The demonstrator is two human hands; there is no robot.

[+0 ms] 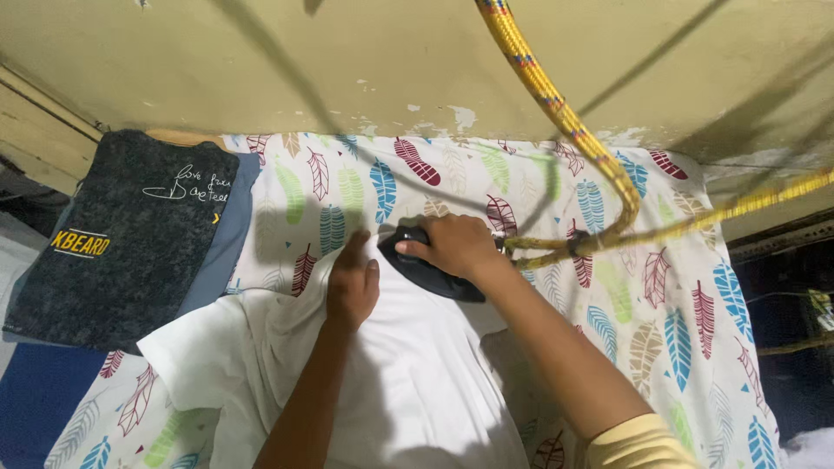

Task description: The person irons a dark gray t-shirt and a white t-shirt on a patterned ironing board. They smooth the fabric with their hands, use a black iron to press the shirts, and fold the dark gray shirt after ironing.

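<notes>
so the right hand is wrapped tight around the handle of a dark iron, smooth rounded plastic-looking body, sitting on a plain white garment near the middle of the bed. fingers cover most of the handle so its shape is hard to read, and the soleplate is hidden underneath. the left hand isn't gripping anything, it lies flat with fingers together, pressing the white cloth just beside the iron's nose. the white fabric looks soft and matte with a few folds, its lower part cut off by the frame edge. under it is a sheet printed with feathers in red, blue, green and tan. a yellow braided cord runs down from the top to the iron's back end. at left sits a folded stack: a speckled charcoal shirt on top of a blue-grey piece, which is mostly hidden.
</notes>
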